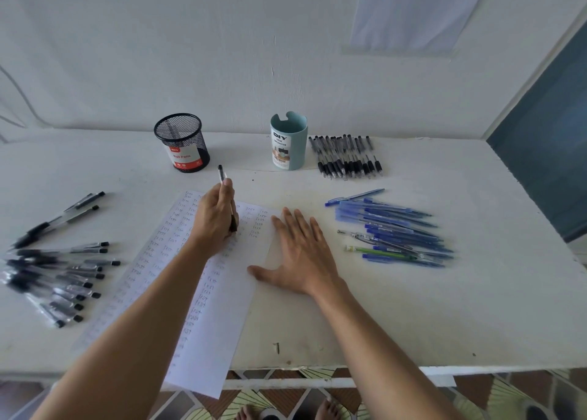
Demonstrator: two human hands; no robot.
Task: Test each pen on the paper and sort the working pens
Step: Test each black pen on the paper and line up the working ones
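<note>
Mid-test, and I'd judge well along.
- Left hand (216,216) has its fingers curled round a black pen (221,173), tip down on the paper (219,324) near its far end, cap end pointing at the desk's back edge.
- Right hand (301,257) lies flat, fingers straight, holding nothing. It pins the paper's right edge to the desk (413,324).
- The paper runs from desk centre over the front edge and carries several columns of "test" scribbles, so many pens are done.
- Sorted-looking groups: a neat row of black pens (346,157) at the back right, a blue pen pile (394,229) by the right edge, and a loose black pen heap (57,276) at the left edge.
- Can't tell which group is untested.
- Nothing sticks out of the mesh cup (182,143) or the teal organizer (289,143) at the back edge.

Left to do: judge this pen, then whatever remains untested.
</note>
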